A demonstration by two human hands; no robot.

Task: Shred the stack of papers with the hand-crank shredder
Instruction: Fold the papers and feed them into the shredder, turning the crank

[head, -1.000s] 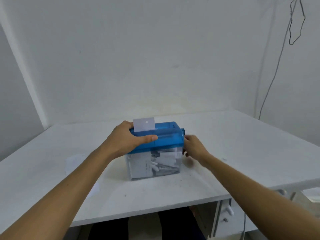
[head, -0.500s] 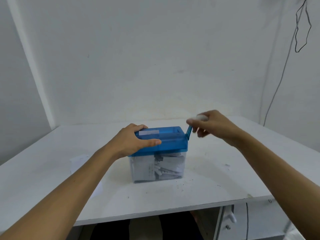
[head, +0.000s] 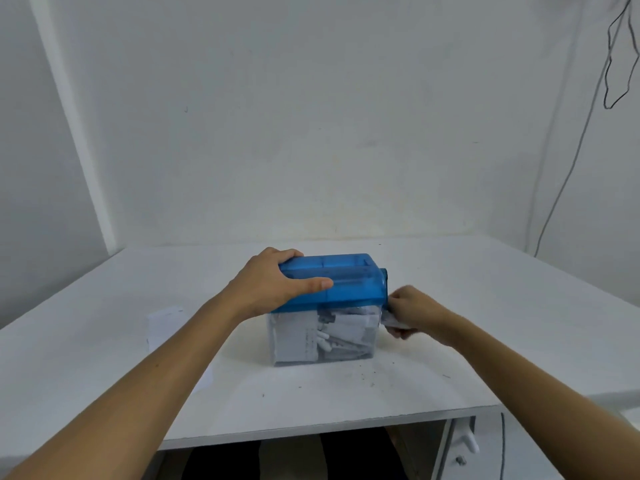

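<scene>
The hand-crank shredder (head: 349, 289) has a translucent blue top on a clear bin (head: 325, 336) packed with white paper strips, and stands mid-table. My left hand (head: 273, 284) clamps the left end of the blue top, thumb along its front. My right hand (head: 410, 311) is at the shredder's right side, low, closed on the white crank handle (head: 389, 318). No paper sticks out of the top slot. A thin stack of white papers (head: 164, 320) lies flat on the table to the left, partly hidden by my left forearm.
The white table (head: 467, 323) reaches back to a white wall. Small dark specks lie in front of the shredder. A thin cable (head: 568, 174) hangs down the right wall. A white drawer unit (head: 460, 452) sits under the table's right front.
The sheet that stood up from the slot has gone down into the shredder. My right hand swung the crank up over the top and back down to the low position. My left hand kept its hold.
</scene>
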